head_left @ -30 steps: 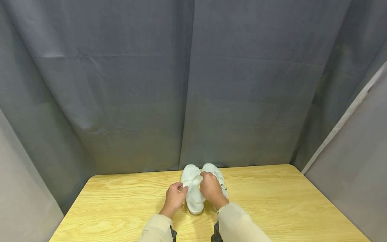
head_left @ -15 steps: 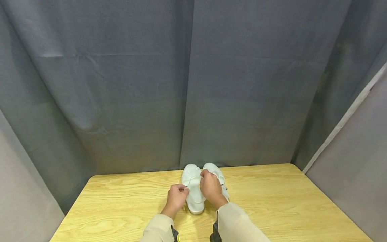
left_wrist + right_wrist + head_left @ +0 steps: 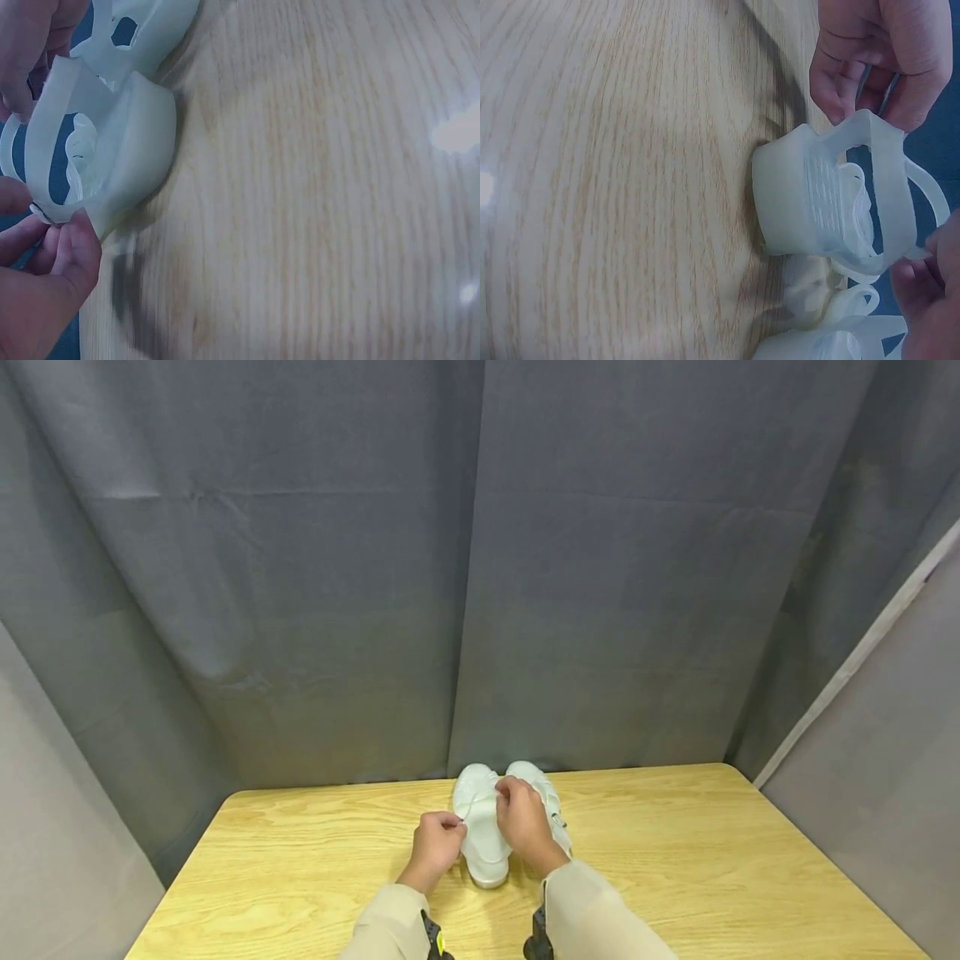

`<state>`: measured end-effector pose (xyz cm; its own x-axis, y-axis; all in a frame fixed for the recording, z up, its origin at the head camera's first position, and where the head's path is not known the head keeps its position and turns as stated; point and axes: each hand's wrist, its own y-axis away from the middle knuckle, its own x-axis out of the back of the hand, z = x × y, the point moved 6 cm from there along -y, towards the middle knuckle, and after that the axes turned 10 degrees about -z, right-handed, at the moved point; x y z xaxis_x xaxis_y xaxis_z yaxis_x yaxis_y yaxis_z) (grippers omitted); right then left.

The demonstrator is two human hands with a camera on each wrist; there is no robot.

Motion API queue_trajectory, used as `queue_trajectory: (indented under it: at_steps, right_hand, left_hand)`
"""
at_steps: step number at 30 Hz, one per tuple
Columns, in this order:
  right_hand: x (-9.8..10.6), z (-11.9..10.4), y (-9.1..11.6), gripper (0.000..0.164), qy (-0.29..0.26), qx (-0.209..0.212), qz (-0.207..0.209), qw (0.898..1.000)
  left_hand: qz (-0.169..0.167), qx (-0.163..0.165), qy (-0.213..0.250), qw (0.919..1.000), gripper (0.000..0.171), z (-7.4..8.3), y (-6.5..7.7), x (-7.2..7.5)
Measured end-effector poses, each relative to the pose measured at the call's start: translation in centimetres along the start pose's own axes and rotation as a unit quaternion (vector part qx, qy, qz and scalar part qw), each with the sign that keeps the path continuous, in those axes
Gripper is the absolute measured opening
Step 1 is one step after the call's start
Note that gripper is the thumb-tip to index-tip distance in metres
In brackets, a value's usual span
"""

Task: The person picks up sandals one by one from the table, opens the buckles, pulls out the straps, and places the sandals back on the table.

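Observation:
A pair of pale, whitish sandals stands on the wooden table. Above the left sandal [image 3: 483,852], my left hand [image 3: 437,843] pinches the outer side of its strap, where a small dark-edged piece like a buckle [image 3: 41,214] shows. On the inner side, my right hand [image 3: 525,822] holds the other part of the thin strap [image 3: 930,191], which arches across between both hands. In the right wrist view the right hand's fingertips meet the strap band; the left hand's are partly hidden behind it. The right sandal [image 3: 557,806] lies beside, partly covered by my right hand.
The light wood table [image 3: 300,860] extends to both sides. Grey curtains [image 3: 337,610] hang directly behind its far edge and along the sides. A side buckle [image 3: 557,820] shows on the right sandal.
My left hand has moved slightly and its fingertips have closed nearer the strap, which now shows as a thin line towards the right hand. The right hand and sandals stay nearly in place.

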<state>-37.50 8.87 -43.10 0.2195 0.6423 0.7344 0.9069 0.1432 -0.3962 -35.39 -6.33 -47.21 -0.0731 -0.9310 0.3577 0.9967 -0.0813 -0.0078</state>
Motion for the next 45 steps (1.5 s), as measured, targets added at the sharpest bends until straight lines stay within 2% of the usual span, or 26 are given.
queue_trajectory:
  at_steps: [13, 17, 21, 26, 34, 36, 45]
  right_hand:
    - [0.2, -0.7, 0.1, 0.016, -0.019, 0.033, -0.002, 0.999]
    - [0.5, -1.0, 0.4, 0.016, -0.042, 0.033, -0.007, 0.999]
    - [0.6, -1.1, 1.2, 0.014, -0.091, 0.021, -0.016, 0.995]
    - [0.5, -1.0, 2.7, 0.015, -0.173, -0.011, -0.037, 0.984]
    - [0.6, -0.9, 5.5, 0.018, -0.287, -0.048, -0.062, 0.955]
    - [0.7, -0.9, 6.1, 0.018, -0.302, -0.054, -0.063, 0.950]
    - [0.8, -1.5, 8.8, 0.018, -0.323, -0.069, -0.066, 0.941]
  left_hand:
    - [-0.013, -0.003, 0.012, 0.9998, 0.015, -0.1, 0.6, 0.8]
    - [-0.024, -0.005, 0.013, 0.9996, 0.015, 0.3, 0.9, 1.0]
    - [-0.039, -0.008, 0.002, 0.9992, 0.014, 0.6, 1.7, 1.2]
    - [-0.054, -0.018, -0.025, 0.9981, 0.013, 0.5, 3.0, 1.4]
    - [-0.072, -0.035, -0.034, 0.9962, 0.014, 0.8, 5.3, 1.3]
    - [-0.077, -0.036, -0.030, 0.9960, 0.014, 0.8, 5.8, 1.3]
    - [-0.111, -0.017, 0.004, 0.9937, 0.017, 0.3, 8.3, 1.3]
